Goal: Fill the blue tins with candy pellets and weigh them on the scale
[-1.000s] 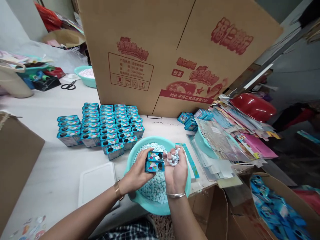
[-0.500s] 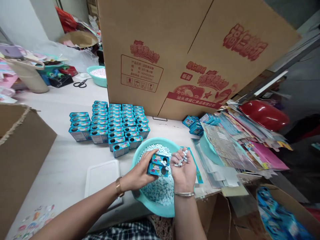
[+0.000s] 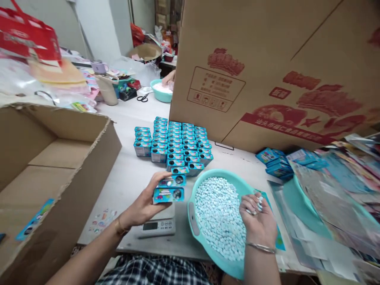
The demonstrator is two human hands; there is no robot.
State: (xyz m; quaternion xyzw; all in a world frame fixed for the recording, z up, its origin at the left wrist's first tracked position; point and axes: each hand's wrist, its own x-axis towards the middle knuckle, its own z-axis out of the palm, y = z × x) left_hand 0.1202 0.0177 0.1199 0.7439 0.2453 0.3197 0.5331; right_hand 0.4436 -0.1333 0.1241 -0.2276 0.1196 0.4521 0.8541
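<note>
My left hand (image 3: 144, 204) is closed around two small blue candy boxes (image 3: 168, 195), stacked side by side with round dark openings on top; a white pellet lies on the farther one. They are held above a white digital scale (image 3: 158, 227), close to the front of several rows of similar blue boxes (image 3: 175, 145). My right hand (image 3: 259, 221) is palm up with fingers curled round a few pale candy pellets (image 3: 260, 204). It is over the right side of a turquoise basin (image 3: 240, 180) full of pale blue candy pellets (image 3: 219, 213).
A large printed carton (image 3: 261, 67) stands behind the boxes. At left is an open cardboard box (image 3: 97, 174) with a blue box inside. Scissors (image 3: 143, 98) lie near another turquoise basin (image 3: 162, 95), where another person's hand (image 3: 169, 78) reaches in. Plastic sheets (image 3: 332, 206) are stacked at right.
My left hand has carried the two boxes left, from over the basin to above the scale. My right hand stays by the basin with pellets. The view has turned left.
</note>
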